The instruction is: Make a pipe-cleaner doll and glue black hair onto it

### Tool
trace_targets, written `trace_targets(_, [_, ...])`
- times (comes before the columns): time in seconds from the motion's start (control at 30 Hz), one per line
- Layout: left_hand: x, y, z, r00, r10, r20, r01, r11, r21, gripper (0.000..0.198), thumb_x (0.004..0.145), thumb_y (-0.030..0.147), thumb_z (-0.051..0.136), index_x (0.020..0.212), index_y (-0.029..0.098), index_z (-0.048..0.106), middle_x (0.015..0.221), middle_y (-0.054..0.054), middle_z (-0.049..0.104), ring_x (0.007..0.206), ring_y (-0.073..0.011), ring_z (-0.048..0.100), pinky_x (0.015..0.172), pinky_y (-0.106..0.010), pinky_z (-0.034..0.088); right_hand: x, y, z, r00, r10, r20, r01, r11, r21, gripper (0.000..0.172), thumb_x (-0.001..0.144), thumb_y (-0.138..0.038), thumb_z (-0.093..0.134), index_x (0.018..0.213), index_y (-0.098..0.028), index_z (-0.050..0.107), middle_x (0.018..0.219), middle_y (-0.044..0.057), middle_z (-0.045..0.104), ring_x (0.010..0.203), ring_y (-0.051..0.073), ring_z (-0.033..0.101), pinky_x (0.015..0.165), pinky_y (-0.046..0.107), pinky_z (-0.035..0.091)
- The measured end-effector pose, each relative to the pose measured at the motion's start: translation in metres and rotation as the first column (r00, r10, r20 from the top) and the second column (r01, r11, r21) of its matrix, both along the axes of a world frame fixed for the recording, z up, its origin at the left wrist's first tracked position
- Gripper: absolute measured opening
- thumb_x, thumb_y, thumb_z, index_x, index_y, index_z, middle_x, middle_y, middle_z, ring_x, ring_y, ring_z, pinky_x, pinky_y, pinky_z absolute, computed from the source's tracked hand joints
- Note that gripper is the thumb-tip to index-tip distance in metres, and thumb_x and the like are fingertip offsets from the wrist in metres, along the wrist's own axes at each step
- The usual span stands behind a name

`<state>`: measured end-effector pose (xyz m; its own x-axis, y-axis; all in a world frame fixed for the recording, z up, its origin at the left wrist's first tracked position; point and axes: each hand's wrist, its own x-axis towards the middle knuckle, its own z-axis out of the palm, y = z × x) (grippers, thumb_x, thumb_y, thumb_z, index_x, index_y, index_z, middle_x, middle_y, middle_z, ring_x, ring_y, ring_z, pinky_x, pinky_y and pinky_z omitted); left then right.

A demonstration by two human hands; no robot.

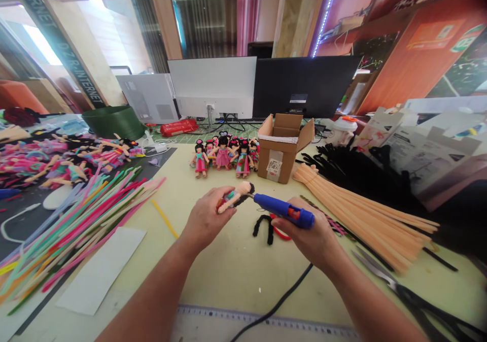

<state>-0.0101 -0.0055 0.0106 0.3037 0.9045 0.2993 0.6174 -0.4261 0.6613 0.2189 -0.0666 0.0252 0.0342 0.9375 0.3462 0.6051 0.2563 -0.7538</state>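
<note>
My left hand point(208, 215) is closed around a small pipe-cleaner doll point(232, 200), which lies tilted with its head to the right. The doll has a peach head and arms, black hair and a bit of teal and red clothing. In my right hand point(310, 233) is a blue hot glue gun point(279, 207) with a red trigger and a black cord. Its metal tip is at the doll's black hair; whether they touch I cannot tell. Below the glue gun, a bent black pipe cleaner point(263, 226) rests on the table, beside a red loop point(280, 229) partly hidden by my right hand.
Finished dolls point(223, 154) stand at the back beside an open cardboard box point(279, 154). Coloured pipe cleaners point(87, 215) and white paper point(102, 271) lie left. Right are peach pipe cleaners point(361, 205), a black bundle point(342, 167) and scissors point(395, 283). A ruler point(228, 317) lies in front.
</note>
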Motion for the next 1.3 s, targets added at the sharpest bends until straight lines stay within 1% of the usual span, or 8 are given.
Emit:
trace_targets(0.13, [0.0002,-0.0002,0.0007,1.000,-0.003,-0.001,0.003,1.000,-0.002,0.041,0.077,0.024,0.061,0.118,0.022,0.056,0.111,-0.006,0.064,0.094,-0.0214,0.060,0.081,-0.033,0.046,0.0003,0.0003,-0.0003,1.000,-0.011,0.017,0.011,1.000,-0.009,0.032,0.075,-0.046,0.068,0.061,-0.022,0.052,0.060,-0.002,0.050,0.054,0.015,0.045,0.051,0.028,0.034])
trace_targets(0.27, [0.0004,-0.0008,0.0012,1.000,-0.004,-0.001,0.004,1.000,-0.010,0.041,0.078,0.024,0.060,0.119,0.022,0.056,0.111,-0.006,0.064,0.095,-0.0215,0.060,0.082,-0.033,0.046,0.0010,0.0003,-0.0008,1.000,-0.023,-0.007,0.023,1.000,-0.018,0.034,0.074,-0.046,0.069,0.060,-0.023,0.049,0.059,-0.001,0.049,0.053,0.015,0.044,0.049,0.028,0.032])
trace_targets(0.43, [-0.0001,-0.0002,-0.0006,1.000,-0.015,0.003,0.015,1.000,0.013,0.041,0.078,0.026,0.060,0.119,0.023,0.056,0.110,-0.006,0.064,0.094,-0.0213,0.060,0.081,-0.033,0.047,0.0009,-0.0005,0.0009,0.999,-0.039,-0.036,0.039,0.999,-0.007,0.033,0.072,-0.044,0.072,0.058,-0.023,0.051,0.057,-0.002,0.048,0.052,0.014,0.042,0.048,0.028,0.032])
trace_targets(0.6, [-0.0007,0.0003,-0.0025,1.000,-0.013,-0.002,0.013,1.000,0.028,0.041,0.078,0.026,0.061,0.119,0.023,0.057,0.111,-0.006,0.064,0.094,-0.0216,0.060,0.082,-0.034,0.047,0.0025,0.0003,0.0002,0.998,-0.044,-0.048,0.045,0.999,0.008,0.032,0.071,-0.045,0.072,0.058,-0.024,0.052,0.057,-0.001,0.048,0.053,0.015,0.043,0.048,0.028,0.033])
trace_targets(0.87, [-0.0012,0.0009,-0.0026,1.000,-0.014,-0.004,0.014,1.000,0.014,0.042,0.078,0.024,0.061,0.120,0.024,0.057,0.116,-0.005,0.064,0.100,-0.0223,0.060,0.087,-0.034,0.046,0.0045,-0.0001,-0.0006,0.997,-0.055,-0.047,0.053,0.998,-0.044,0.034,0.073,-0.050,0.068,0.062,-0.023,0.052,0.059,-0.001,0.048,0.054,0.015,0.043,0.050,0.030,0.035])
trace_targets(1.1, [-0.0015,0.0006,-0.0031,1.000,-0.024,-0.005,0.024,0.999,0.029,0.041,0.079,0.024,0.061,0.120,0.024,0.057,0.117,-0.006,0.063,0.100,-0.0218,0.060,0.087,-0.034,0.046,0.0069,0.0003,-0.0011,0.996,-0.057,-0.072,0.053,0.997,-0.056,0.036,0.072,-0.051,0.069,0.061,-0.023,0.049,0.057,-0.002,0.047,0.052,0.015,0.042,0.048,0.029,0.035])
trace_targets(1.3, [-0.0013,0.0002,-0.0030,0.999,-0.036,-0.018,0.036,0.999,0.041,0.041,0.079,0.024,0.061,0.120,0.023,0.056,0.116,-0.006,0.063,0.101,-0.0217,0.060,0.087,-0.035,0.046,0.0068,0.0001,-0.0003,0.996,-0.074,-0.046,0.071,0.995,-0.073,0.035,0.074,-0.049,0.067,0.062,-0.022,0.049,0.059,-0.002,0.047,0.054,0.014,0.041,0.049,0.028,0.035])
